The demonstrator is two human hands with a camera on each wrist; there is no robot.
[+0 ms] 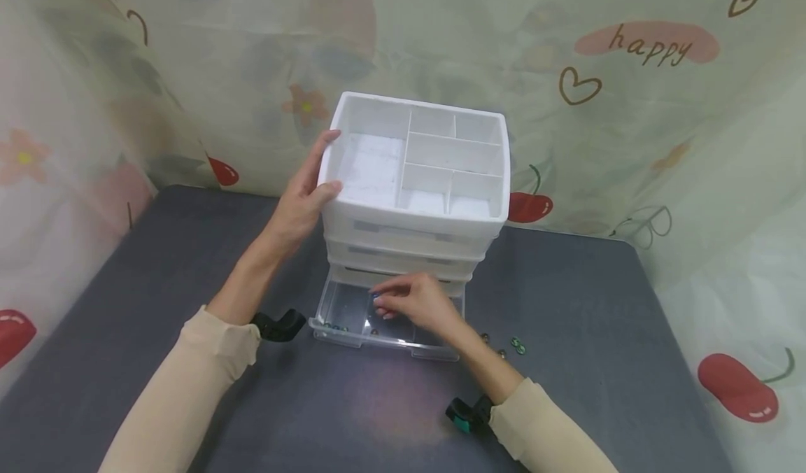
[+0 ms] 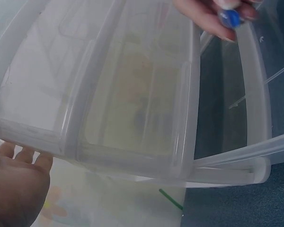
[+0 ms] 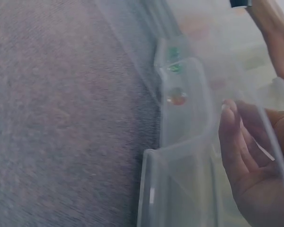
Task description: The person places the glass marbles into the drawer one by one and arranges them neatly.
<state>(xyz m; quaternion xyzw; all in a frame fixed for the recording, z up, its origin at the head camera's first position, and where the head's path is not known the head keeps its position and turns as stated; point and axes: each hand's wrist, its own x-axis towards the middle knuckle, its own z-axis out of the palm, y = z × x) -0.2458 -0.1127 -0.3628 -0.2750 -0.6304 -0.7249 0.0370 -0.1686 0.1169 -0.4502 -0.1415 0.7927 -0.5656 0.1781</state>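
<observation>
A white drawer organizer [image 1: 412, 220] stands on the table with its clear bottom drawer [image 1: 384, 341] pulled out. My left hand [image 1: 296, 207] grips the organizer's upper left side, thumb on the top rim; in the left wrist view several fingertips [image 2: 24, 153] press its side. My right hand [image 1: 423, 304] is over the open drawer and pinches a small blue marble [image 2: 231, 19] between thumb and fingers. Inside the drawer, an amber marble [image 3: 177, 97] and green marbles [image 3: 174, 66] lie along the front wall.
Right of the drawer, brown marbles [image 1: 502, 354] and green marbles [image 1: 518, 346] lie on the dark grey table [image 1: 579, 361]. White dividers [image 1: 452, 168] split the organizer's top tray into compartments. A printed curtain [image 1: 441, 32] hangs behind and beside the table.
</observation>
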